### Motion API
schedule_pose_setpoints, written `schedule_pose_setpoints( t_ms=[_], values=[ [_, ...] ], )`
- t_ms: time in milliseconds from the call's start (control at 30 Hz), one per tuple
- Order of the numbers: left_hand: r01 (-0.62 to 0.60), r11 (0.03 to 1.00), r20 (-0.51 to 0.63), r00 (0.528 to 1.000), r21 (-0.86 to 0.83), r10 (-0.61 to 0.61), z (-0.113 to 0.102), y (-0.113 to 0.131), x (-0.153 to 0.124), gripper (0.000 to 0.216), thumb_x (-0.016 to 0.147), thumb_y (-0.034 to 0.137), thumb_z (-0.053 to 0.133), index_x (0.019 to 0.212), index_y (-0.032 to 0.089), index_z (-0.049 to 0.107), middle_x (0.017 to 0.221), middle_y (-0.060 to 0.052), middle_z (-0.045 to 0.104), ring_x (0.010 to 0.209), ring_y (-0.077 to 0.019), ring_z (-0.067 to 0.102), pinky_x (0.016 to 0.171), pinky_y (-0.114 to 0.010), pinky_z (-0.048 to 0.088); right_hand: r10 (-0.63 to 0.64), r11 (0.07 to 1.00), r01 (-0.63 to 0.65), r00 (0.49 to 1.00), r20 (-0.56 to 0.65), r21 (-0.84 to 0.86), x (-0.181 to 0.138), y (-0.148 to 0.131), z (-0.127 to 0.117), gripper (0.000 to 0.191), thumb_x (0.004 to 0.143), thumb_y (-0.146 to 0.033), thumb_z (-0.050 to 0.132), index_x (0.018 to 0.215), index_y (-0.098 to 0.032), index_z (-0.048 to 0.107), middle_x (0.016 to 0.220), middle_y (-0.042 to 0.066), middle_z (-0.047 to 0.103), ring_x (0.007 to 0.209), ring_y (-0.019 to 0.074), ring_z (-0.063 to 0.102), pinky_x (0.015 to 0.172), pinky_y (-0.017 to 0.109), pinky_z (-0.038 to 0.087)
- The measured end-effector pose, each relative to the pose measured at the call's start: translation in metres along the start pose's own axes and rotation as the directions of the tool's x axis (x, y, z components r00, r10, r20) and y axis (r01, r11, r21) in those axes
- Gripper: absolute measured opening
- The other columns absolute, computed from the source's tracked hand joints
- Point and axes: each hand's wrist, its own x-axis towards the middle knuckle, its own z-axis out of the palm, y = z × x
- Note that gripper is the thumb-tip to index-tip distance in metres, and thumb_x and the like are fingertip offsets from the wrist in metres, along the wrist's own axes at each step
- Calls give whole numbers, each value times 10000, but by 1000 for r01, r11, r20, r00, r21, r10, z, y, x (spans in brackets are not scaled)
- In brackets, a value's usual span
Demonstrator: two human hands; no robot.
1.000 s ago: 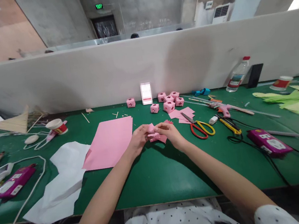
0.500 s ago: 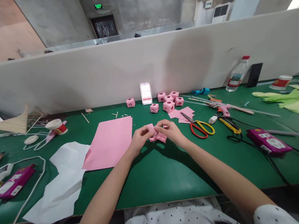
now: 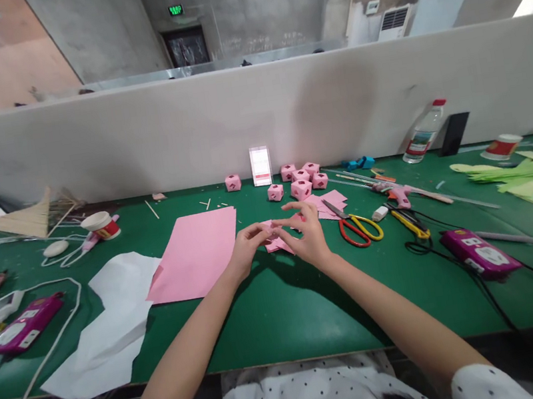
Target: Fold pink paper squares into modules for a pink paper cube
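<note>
Pinched in my left hand [image 3: 248,248] is a small folded piece of pink paper [image 3: 268,225], held just above the table. My right hand [image 3: 307,236] is beside it with fingers spread, the thumb tip close to the paper; whether they touch I cannot tell. Partly hidden below both hands lie more pink paper pieces [image 3: 278,245]. Beyond the right hand, cut pink squares [image 3: 333,201] lie under the blades of red-and-yellow scissors [image 3: 359,228]. Several folded pink paper cubes [image 3: 302,189] stand behind. A large pink sheet [image 3: 198,251] lies left of my left hand.
A phone [image 3: 261,166] leans against the grey partition [image 3: 135,139]. White paper [image 3: 119,324], a paper cup [image 3: 101,225] and a purple power strip [image 3: 26,325] are on the left. Rightward are a glue gun [image 3: 400,196], a cutter [image 3: 409,224], a bottle [image 3: 425,134] and another purple strip [image 3: 478,251].
The fingers of my right hand have opened and lifted off the pink paper, spreading upward. My left hand keeps its pinch in nearly the same place.
</note>
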Motion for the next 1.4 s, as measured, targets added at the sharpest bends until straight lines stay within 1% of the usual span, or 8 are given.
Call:
schedule_pose_setpoints(
  t_ms=[100,200,400,567,767,967,1133,1400],
  values=[
    [-19,1000,-5,1000,-5,19,0,-1,0,198,718,363,762,762,179,704,818,-26,717,774,-155,634,767,-288,480,-20,999,20,1000,-16,-38,-2,1,3,138,855,-314,687,971,-311,763,1185,69,583,1152,267,483,979,476,434],
    [-33,999,-12,999,-2,33,0,-2,0,194,717,358,765,765,178,710,815,-27,721,769,-155,633,772,-290,481,-20,999,20,1000,-17,-43,-1,2,3,140,854,-308,691,974,-304,763,1186,73,581,1153,268,478,979,475,437],
    [-40,999,-32,999,2,40,-1,-2,1,210,698,361,779,770,173,719,813,-30,728,793,-175,650,815,-313,488,11,1000,-10,1000,25,-14,0,2,3,141,853,-314,694,973,-296,766,1175,70,587,1151,259,479,990,461,430],
    [-78,996,-25,997,40,79,-2,1,1,209,701,372,774,761,177,728,805,-27,730,808,-183,650,836,-323,485,92,994,-96,992,84,46,2,0,2,137,849,-347,696,963,-319,767,1171,63,595,1164,260,484,965,444,436],
    [-114,983,8,993,142,114,-5,5,0,216,713,385,767,783,183,740,823,-35,737,832,-200,659,841,-330,486,227,960,-253,952,204,116,4,1,1,159,831,-420,703,928,-310,766,1118,62,623,1154,264,511,1035,482,372],
    [-142,969,43,990,204,136,-8,6,0,234,716,396,766,793,177,738,864,-49,731,845,-199,654,819,-316,493,259,943,-301,932,253,142,6,5,-1,171,829,-424,697,915,-293,764,1130,66,616,1143,265,517,1039,488,350],
    [-159,959,54,987,237,150,-7,6,0,234,727,389,760,815,172,747,891,-60,727,870,-201,651,839,-319,492,248,948,-285,940,234,141,7,8,-1,156,834,-410,693,900,-285,760,1123,61,621,1146,264,519,1039,490,346],
    [-152,959,25,988,239,150,-4,4,-1,242,723,396,761,816,173,750,878,-62,731,861,-208,658,832,-328,497,122,987,-135,983,136,91,5,8,0,88,841,-310,699,904,-304,761,1081,56,624,1123,247,521,1013,456,395]
  ],
)
